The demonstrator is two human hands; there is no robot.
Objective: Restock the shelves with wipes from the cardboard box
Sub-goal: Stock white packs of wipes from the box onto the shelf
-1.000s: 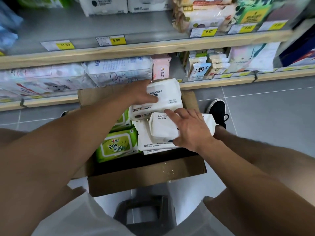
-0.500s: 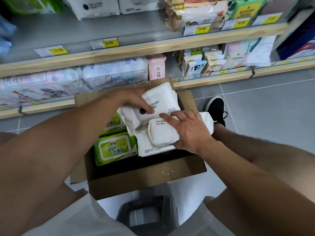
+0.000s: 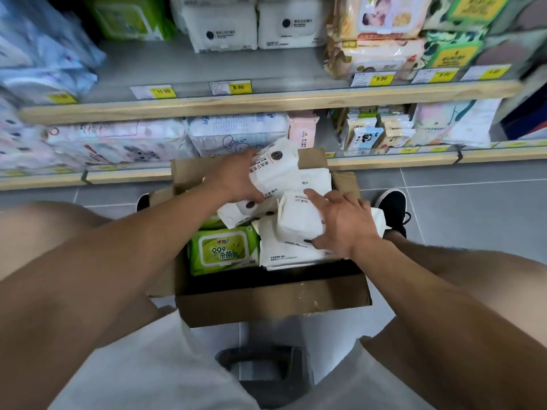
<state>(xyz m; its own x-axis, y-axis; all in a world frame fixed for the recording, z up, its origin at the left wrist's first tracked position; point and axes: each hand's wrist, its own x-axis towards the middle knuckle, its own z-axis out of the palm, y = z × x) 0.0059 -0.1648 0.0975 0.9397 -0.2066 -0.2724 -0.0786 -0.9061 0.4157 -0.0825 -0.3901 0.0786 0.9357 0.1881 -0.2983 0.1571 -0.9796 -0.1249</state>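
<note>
Fingers of the left hand (image 3: 236,179) curl round a white wipes pack (image 3: 279,170), holding it tilted above the far side of the cardboard box (image 3: 266,303). The right hand (image 3: 343,223) grips a second white pack (image 3: 299,223) from its right end, the index finger stretched along its top and the thumb tucked under its near edge; this pack rests on more white packs (image 3: 284,255) stacked in the right half of the box. A green wipes pack (image 3: 223,251) lies flat in the left half, just beside the white stack, with another green one partly hidden behind it. The box stands open on the grey tiled floor (image 3: 461,208) between the person's bare knees, its far flap (image 3: 189,173) raised toward the shelving. Beyond it, the lower shelf (image 3: 384,161) carries pale baby-wipe bundles and small panda-printed packets. The upper shelf (image 3: 266,102), edged in light wood, bears yellow price tags (image 3: 231,87) and holds two white packs with a dark round logo (image 3: 225,31) at its back. A black shoe (image 3: 392,204) shows right of the box.
</note>
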